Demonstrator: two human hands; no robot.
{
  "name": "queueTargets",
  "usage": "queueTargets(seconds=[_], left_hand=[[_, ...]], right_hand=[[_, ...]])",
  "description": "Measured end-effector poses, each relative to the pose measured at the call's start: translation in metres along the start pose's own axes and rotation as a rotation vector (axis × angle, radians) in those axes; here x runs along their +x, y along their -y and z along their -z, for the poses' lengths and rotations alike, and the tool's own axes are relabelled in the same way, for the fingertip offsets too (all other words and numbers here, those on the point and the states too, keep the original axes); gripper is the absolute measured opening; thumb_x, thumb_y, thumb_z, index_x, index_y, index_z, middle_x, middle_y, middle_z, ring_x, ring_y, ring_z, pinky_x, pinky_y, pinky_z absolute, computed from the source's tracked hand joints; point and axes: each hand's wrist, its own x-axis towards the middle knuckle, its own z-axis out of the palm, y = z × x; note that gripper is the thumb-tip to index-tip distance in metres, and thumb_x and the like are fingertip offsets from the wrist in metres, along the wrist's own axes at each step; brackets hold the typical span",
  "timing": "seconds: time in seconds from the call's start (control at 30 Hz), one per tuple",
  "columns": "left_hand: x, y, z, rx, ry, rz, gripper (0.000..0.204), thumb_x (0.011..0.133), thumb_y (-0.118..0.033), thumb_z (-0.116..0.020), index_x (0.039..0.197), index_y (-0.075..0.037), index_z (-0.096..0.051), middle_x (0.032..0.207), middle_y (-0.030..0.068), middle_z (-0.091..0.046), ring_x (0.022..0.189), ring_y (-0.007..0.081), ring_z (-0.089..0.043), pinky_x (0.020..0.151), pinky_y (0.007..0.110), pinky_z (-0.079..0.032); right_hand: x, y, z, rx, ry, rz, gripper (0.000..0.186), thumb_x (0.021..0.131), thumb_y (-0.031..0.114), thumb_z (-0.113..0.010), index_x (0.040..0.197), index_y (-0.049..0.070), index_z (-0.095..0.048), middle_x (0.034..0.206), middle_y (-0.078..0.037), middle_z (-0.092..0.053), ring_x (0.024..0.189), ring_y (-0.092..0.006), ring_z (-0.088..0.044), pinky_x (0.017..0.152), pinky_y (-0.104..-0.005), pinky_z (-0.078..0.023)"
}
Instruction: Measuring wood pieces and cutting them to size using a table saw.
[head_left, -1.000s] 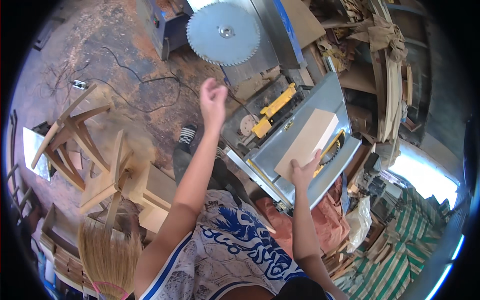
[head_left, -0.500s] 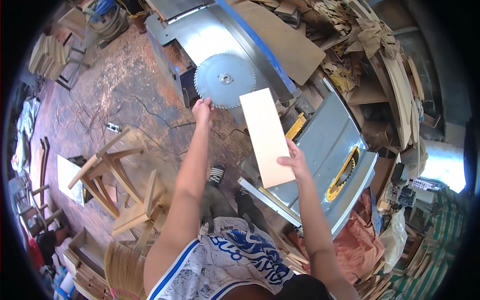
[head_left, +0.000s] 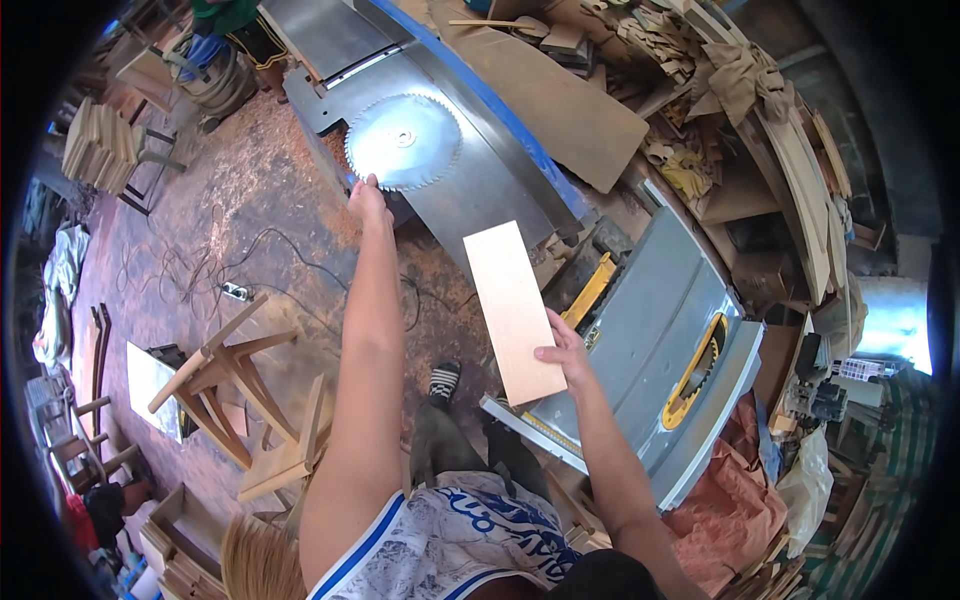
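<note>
The fingers of the right hand point(head_left: 568, 362) are closed on a board point(head_left: 512, 310), with the thumb on its pale broad face and the other fingers mostly hidden at the edge and behind. The fingers of the left hand point(head_left: 372, 205) are bent in at the near rim of a big round blade point(head_left: 403, 140); I cannot tell if they grip it or only touch it. One second ago the left hand was apart from the blade and the board was over the top of the saw point(head_left: 640, 290); now the board is raised beside the saw, in front of the body, so each hand is occupied with its own thing. The blade appears flat over the metal worktop point(head_left: 480, 190), but whether it rests there is not clear. Farther right, a yellow insert point(head_left: 697, 372) surrounds the saw's own toothed disc. To the left, on the dusty floor point(head_left: 200, 240), there are cables point(head_left: 275, 235) and a wooden chair frame point(head_left: 235, 375). At the top, another person point(head_left: 270, 60) stands partly in view.
</note>
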Motion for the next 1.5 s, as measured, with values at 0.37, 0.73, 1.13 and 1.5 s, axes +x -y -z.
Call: queueTargets(seconds=[0.37,0.73,1.13,1.5], left_hand=[[-0.162,0.053,0.216,0.347,0.37,0.358,0.05,0.104,-0.045,-0.064,0.14,-0.01,-0.065,0.136,0.0059,-0.07,0.125,0.0186,-0.063,0.107,0.036,-0.047],[-0.319,0.008,0.204,0.578,0.682,-0.082,0.028,0.107,-0.022,-0.065,0.117,0.003,-0.073,0.104,0.0017,-0.07,0.091,0.0095,-0.059,0.083,0.027,-0.049],[-0.576,0.034,0.056,0.841,1.478,-0.446,0.025,0.097,-0.029,-0.076,0.102,-0.005,-0.079,0.089,0.0055,-0.076,0.078,0.0165,-0.069,0.072,0.032,-0.055],[-0.798,0.178,0.029,1.632,1.832,-0.843,0.04,0.089,-0.05,-0.067,0.092,-0.013,-0.083,0.091,0.0141,-0.079,0.087,0.036,-0.076,0.079,0.048,-0.06]], right_hand=[[0.148,0.07,0.016,-0.83,-0.13,0.325,0.061,0.086,0.01,-0.076,0.146,0.003,-0.063,0.131,-0.022,-0.071,0.116,-0.0276,-0.071,0.1,-0.0363,-0.053],[-0.122,-0.033,-0.034,-0.762,-0.312,0.727,0.018,0.095,0.012,-0.065,0.108,0.011,-0.078,0.098,-0.015,-0.073,0.088,-0.039,-0.071,0.077,-0.0468,-0.056],[-0.393,-0.259,0.103,-0.61,-0.854,-0.181,0.027,0.089,0.029,-0.066,0.096,0.007,-0.081,0.093,-0.02,-0.077,0.088,-0.0371,-0.076,0.08,-0.0448,-0.06],[-0.445,-0.259,0.151,-0.348,-0.97,0.054,0.029,0.091,0.031,-0.068,0.098,0.005,-0.08,0.089,-0.019,-0.077,0.085,-0.0348,-0.076,0.078,-0.0423,-0.057]])
